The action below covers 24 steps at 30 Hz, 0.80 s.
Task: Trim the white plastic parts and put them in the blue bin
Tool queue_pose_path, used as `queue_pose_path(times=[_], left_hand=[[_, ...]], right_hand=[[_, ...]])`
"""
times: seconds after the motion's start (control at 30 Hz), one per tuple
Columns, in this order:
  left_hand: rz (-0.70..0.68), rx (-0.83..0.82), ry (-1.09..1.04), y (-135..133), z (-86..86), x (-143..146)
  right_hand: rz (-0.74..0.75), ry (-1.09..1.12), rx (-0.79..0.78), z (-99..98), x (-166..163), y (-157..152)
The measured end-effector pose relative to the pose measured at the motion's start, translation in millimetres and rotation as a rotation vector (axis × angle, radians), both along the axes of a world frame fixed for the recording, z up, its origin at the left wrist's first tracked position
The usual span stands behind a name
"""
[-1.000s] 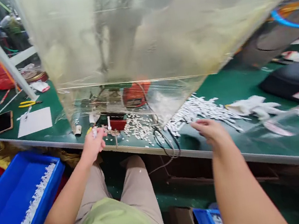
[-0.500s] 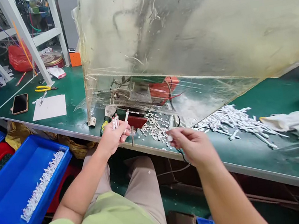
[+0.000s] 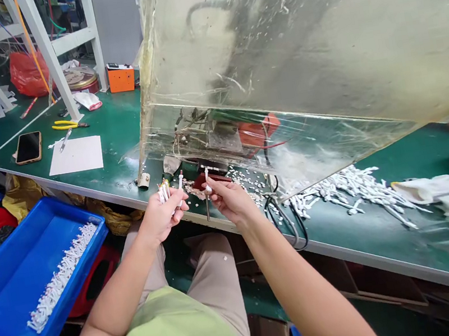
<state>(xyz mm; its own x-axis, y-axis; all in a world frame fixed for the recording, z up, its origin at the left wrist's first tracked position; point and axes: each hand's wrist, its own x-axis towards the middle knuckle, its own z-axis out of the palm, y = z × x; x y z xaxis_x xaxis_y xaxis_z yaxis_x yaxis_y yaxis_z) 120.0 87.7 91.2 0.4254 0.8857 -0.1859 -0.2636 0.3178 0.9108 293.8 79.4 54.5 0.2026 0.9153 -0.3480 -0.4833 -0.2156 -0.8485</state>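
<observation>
My left hand [image 3: 162, 214] is closed round a small bundle of thin white wire pieces [image 3: 164, 192]. One further white piece [image 3: 180, 180] with a reddish tip stands up from its fingertips. My right hand [image 3: 232, 200] pinches a short white wire piece [image 3: 207, 177] upright, just in front of a dark red block [image 3: 221, 178] at the bench edge. Small pale square bits [image 3: 247, 180] lie scattered beyond the right hand. A heap of white wire pieces [image 3: 347, 188] spreads on the bench to the right.
A hazy clear plastic hood [image 3: 317, 56] hangs over the work spot. Black cables [image 3: 286, 220] droop over the bench edge. At left stands a blue tray [image 3: 29, 255] with a row of white pieces. A phone [image 3: 28, 148], paper [image 3: 76, 155], pliers [image 3: 66, 125] and a glove [image 3: 437, 191] lie on the bench.
My right hand has moved left from beside the scattered bits to the red block, and a white piece now shows upright in its fingers. The left hand keeps its bundle. The view has shifted slightly.
</observation>
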Motion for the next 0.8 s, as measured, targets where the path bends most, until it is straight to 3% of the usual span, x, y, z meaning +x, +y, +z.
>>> queue_pose_path(times=[0.57,0.7,0.8], left_hand=[[-0.002,-0.017,-0.014,-3.3,4.7,-1.3],[0.01,-0.035,-0.008,-5.3,11.3,-0.1],[0.052,-0.034,-0.009,-1.4,15.5,-4.9]], right_hand=[[0.016,0.314,-0.096,10.1,0.1,13.3],[0.038,0.163,-0.074,16.5,0.3,6.4],[0.136,-0.198,-0.057,23.4,24.1,-12.1]])
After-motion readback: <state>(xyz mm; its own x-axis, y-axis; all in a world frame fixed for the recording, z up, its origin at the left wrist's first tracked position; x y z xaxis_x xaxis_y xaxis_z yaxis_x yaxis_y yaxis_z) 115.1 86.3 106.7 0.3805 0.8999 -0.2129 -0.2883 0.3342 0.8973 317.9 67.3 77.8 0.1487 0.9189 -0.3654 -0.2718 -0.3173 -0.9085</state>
